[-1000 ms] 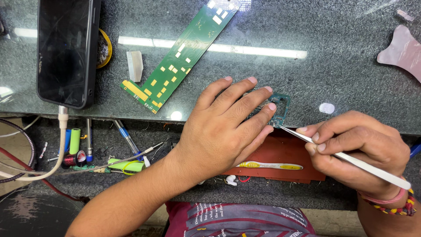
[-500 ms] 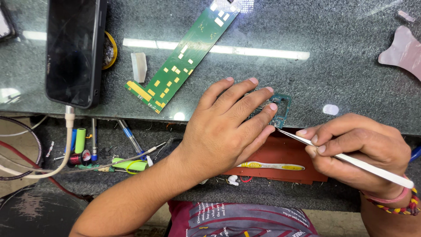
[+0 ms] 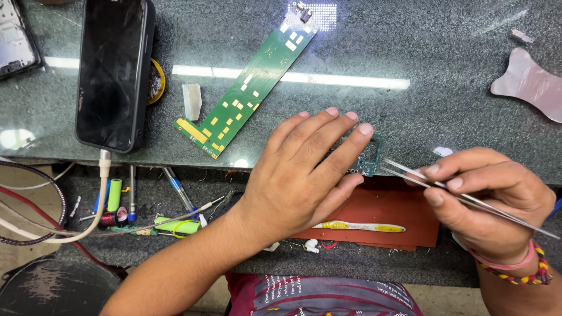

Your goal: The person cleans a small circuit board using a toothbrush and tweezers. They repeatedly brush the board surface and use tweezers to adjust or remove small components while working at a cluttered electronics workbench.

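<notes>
Head view: since earlier, phone (image 3: 114, 73) drifted rightward in frame | left hand (image 3: 304, 169) flat, pinning small board (image 3: 370, 157) at counter edge | right hand (image 3: 489, 196) pinching tweezers (image 3: 468, 199) | risk: slipping tips could scratch board.

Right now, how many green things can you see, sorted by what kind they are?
Long green circuit board: 1
Small green board under the left hand: 1
Green marker on the lower shelf: 1
Green tool handle on the lower shelf: 1
Total: 4
</notes>
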